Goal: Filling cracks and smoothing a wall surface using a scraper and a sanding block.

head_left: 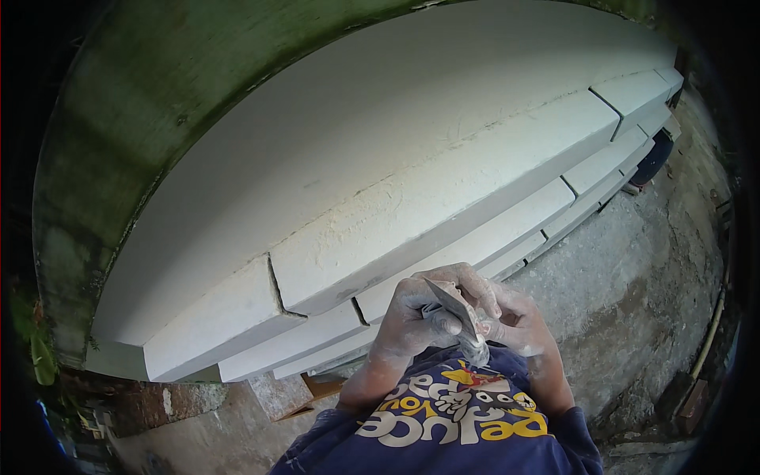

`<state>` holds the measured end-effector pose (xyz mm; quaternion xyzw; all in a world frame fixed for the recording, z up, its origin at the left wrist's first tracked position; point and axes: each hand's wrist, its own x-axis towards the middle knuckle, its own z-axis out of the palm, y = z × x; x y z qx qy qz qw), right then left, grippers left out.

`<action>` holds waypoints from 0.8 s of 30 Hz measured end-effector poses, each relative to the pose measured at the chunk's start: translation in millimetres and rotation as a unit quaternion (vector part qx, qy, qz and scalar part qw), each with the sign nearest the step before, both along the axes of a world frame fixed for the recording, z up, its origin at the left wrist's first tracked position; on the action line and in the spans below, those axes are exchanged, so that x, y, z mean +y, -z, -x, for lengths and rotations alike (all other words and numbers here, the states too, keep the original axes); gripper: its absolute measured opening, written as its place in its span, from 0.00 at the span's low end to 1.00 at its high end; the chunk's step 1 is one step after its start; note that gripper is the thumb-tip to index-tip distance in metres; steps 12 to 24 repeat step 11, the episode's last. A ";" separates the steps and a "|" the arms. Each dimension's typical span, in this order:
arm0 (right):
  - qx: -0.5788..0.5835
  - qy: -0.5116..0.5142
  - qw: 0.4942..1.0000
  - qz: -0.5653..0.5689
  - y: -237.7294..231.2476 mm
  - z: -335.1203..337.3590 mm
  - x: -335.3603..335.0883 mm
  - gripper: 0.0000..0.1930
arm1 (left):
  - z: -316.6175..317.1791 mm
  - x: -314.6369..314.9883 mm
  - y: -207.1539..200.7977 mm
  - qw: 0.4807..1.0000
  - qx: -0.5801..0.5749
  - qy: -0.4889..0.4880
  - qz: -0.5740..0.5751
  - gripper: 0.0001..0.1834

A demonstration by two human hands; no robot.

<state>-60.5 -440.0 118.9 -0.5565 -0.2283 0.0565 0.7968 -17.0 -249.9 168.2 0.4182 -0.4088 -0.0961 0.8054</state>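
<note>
Close together in front of my chest, both hands are coated in pale dust. My left hand (410,318) is closed round a thin, stiff-looking folded grey sheet (454,302), one flat face and edge of it showing. On its other side, the fingers of my right hand (513,318) are bent in and pinch the same sheet. A crumpled, whitish end hangs below the fingers. The exact kind of the sheet cannot be made out. Just beyond my hands lies a long white block (427,210) with a dusty, crumb-strewn upper face.
White blocks (293,340) are stacked in stepped rows, dark gaps between their ends, against a smooth white panel (340,142). A mossy green wall (131,142) curves round the far left. Rough grey concrete (625,261) spreads to the right. A cardboard box (321,386) sits below the blocks.
</note>
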 end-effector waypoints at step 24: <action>-0.177 0.080 0.965 0.177 10.9 3.7 -26.0 0.31 | 3.6 -42.6 12.0 0.976 -0.089 -0.166 -0.109 0.26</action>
